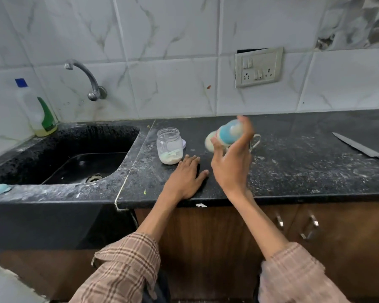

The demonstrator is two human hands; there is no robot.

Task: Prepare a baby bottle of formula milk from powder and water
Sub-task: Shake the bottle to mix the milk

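While the right hand (pixel 232 162) grips the blurred, milk-filled baby bottle with blue collar (pixel 225 134) above the speckled black counter (pixel 293 171), its long axis lies nearly sideways; the left hand (pixel 185 176) rests flat, fingers spread.

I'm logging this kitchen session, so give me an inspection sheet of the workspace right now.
Surface: black counter, dusted with white powder.
Job's things: baby bottle tilted, motion-blurred; powder jar open, nearly empty.
Clutter: knife at right; blue scoop at the sink's front edge; detergent bottle.
Hands: right hand grips the baby bottle; left hand flat on the counter.
Cables: nothing seen.
Surroundings: sink, tap, wall socket, cupboard doors below.
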